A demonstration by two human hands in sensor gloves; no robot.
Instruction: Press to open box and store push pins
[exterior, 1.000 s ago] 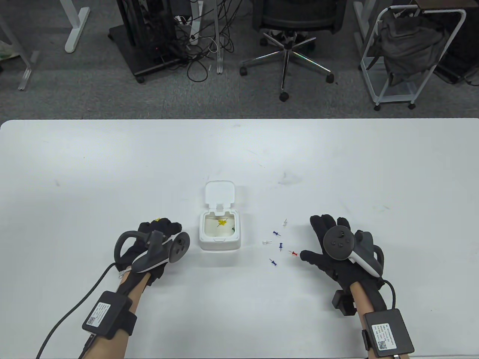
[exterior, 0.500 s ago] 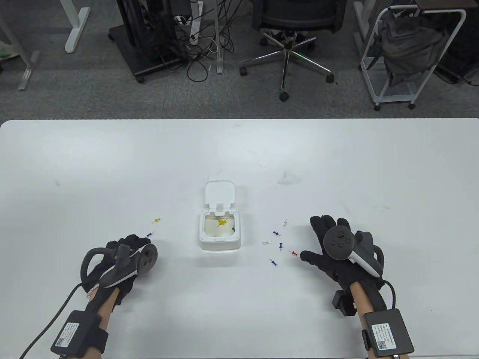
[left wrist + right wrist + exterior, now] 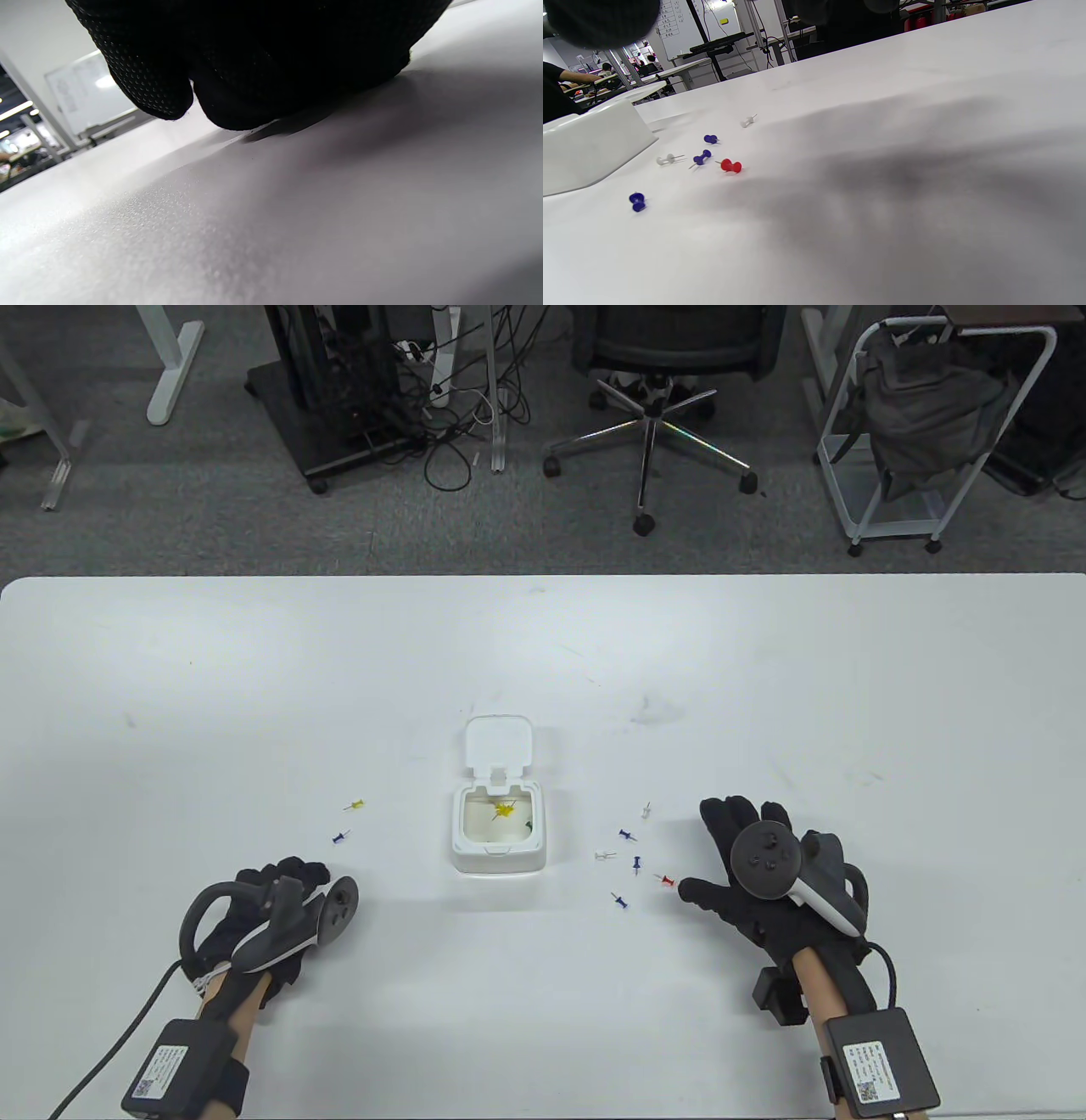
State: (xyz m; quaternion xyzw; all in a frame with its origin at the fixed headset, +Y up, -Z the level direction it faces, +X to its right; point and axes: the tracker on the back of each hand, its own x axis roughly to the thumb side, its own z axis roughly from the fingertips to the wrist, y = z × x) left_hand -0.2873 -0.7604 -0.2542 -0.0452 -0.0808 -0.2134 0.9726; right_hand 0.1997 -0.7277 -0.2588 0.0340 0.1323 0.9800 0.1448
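Note:
A small white box (image 3: pixel 498 833) stands at mid table with its lid (image 3: pixel 500 743) flipped up at the back; a yellow pin (image 3: pixel 504 810) lies inside. Several loose pins lie right of it: a red pin (image 3: pixel 668 881), blue pins (image 3: pixel 627 836) and white pins (image 3: pixel 604 854). A yellow pin (image 3: pixel 357 805) and a blue pin (image 3: pixel 340 838) lie left of the box. My left hand (image 3: pixel 280 891) rests on the table below those two, fingers curled, holding nothing visible. My right hand (image 3: pixel 738 857) lies flat and open, its thumb tip just right of the red pin (image 3: pixel 731 165).
The box's white wall (image 3: pixel 589 144) shows at the left of the right wrist view. The white table (image 3: pixel 254 687) reaches to a far edge. Beyond it stand an office chair (image 3: pixel 653 398) and a white cart (image 3: pixel 925 424) on the floor.
My left hand has drawn back from beside the box toward the near left, uncovering the yellow and blue pins on the table. My right hand has stayed almost still.

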